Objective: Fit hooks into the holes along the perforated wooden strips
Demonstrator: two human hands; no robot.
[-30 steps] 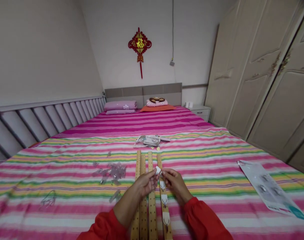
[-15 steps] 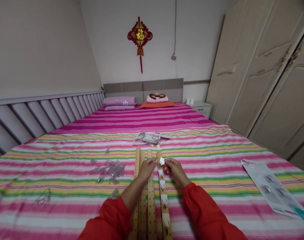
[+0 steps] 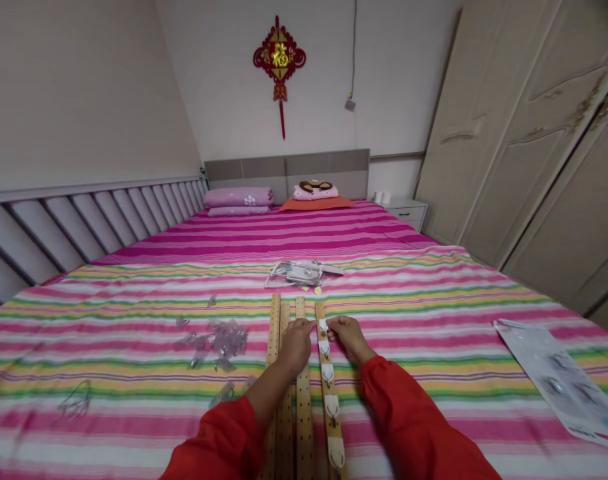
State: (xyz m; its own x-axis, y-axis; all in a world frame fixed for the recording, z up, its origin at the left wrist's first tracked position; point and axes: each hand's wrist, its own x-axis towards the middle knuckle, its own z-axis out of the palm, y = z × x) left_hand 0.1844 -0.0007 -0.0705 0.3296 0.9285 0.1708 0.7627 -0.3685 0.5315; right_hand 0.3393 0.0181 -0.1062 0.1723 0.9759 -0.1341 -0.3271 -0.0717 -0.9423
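A row of white adhesive hooks [image 3: 327, 375] runs along the rightmost wooden strip [image 3: 319, 311], which has small holes. My right hand [image 3: 351, 339] has its thumb and forefinger closed on the right side of the farthest white hook [image 3: 323, 327], which now lies against the strip. From the other side, my left hand [image 3: 297, 343] reaches with pinched fingertips to the strip's left edge, level with that hook. Under my left hand and forearm pass more perforated wooden strips [image 3: 303, 393], partly hidden.
Loose clear hooks [image 3: 228, 339] lie in a pile on the striped bedsheet [image 3: 409, 313] to the left. A thin wire-like tangle [image 3: 75, 400] is farther left. Plastic packaging [image 3: 297, 273] rests beyond the strips, and a blister card [image 3: 559, 380] lies at the right.
The farthest white hook, tilted up in my right fingers before, now sits flat on the strip in line with the others. Both hands have come down slightly, and the view has shifted a little.
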